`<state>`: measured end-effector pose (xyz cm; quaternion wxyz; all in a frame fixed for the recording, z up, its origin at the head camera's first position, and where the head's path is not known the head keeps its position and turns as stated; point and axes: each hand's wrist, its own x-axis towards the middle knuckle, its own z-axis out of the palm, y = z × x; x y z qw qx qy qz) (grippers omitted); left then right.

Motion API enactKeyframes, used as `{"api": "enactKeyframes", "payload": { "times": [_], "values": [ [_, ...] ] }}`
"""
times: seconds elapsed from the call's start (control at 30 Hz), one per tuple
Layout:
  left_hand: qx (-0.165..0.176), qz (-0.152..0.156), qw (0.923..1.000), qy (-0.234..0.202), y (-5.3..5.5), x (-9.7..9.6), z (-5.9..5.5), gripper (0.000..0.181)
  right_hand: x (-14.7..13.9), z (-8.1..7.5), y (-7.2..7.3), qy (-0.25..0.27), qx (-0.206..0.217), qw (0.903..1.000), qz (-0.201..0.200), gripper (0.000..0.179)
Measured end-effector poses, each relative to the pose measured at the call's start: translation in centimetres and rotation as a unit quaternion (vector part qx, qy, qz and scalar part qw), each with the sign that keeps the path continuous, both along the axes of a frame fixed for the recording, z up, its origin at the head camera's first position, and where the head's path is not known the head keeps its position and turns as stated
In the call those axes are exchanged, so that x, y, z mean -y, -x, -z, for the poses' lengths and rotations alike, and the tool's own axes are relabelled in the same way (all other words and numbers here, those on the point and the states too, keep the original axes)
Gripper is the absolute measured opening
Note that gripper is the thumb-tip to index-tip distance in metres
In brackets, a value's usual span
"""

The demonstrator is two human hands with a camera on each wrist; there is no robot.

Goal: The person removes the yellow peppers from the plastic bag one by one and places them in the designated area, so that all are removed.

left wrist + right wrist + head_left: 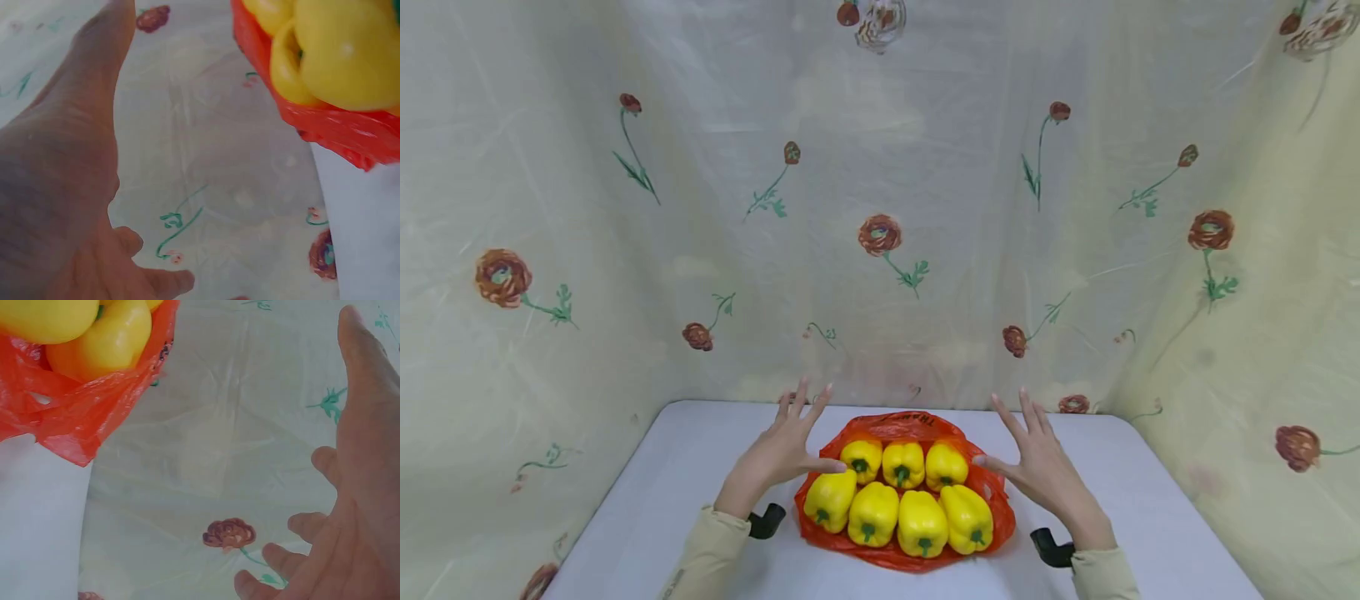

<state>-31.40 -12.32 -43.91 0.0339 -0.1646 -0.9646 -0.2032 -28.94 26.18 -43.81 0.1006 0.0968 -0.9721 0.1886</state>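
Seven yellow bell peppers with green stems inside one opened red plastic bag: three in the far row, four in the near row. Under the bag, one white table. Left of the bag, one left hand, fingers spread wide, holding nothing. Right of the bag, one right hand, equally wide, holding nothing. Behind the bag, one flower-printed sheet.
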Motion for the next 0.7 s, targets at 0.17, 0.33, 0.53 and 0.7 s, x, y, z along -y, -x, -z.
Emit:
{"api": "enactKeyframes", "payload": {
  "times": [0.17, 0.33, 0.53, 0.7],
  "values": [
    [0.052, -0.004, 0.9987, -0.004, -0.2, 0.9, 1.0, 0.12, 0.0, 0.7, -0.2, 0.033, 0.029, 0.999, -0.008, 0.104],
    [0.098, 0.008, 0.9952, -0.004, -0.2, 1.8, 2.0, 0.122, -0.1, 1.5, -0.2, 0.071, 0.049, 0.9959, -0.024, 0.106],
    [0.134, 0.045, 0.9899, -0.009, -0.1, 2.6, 3.7, 0.126, 0.0, 3.0, -0.1, 0.118, 0.087, 0.9883, -0.043, 0.098],
    [0.161, 0.07, 0.9843, -0.016, -0.2, 2.7, 5.1, 0.126, 0.4, 4.1, -0.3, 0.151, 0.125, 0.9794, -0.046, 0.09]
  ]
}}
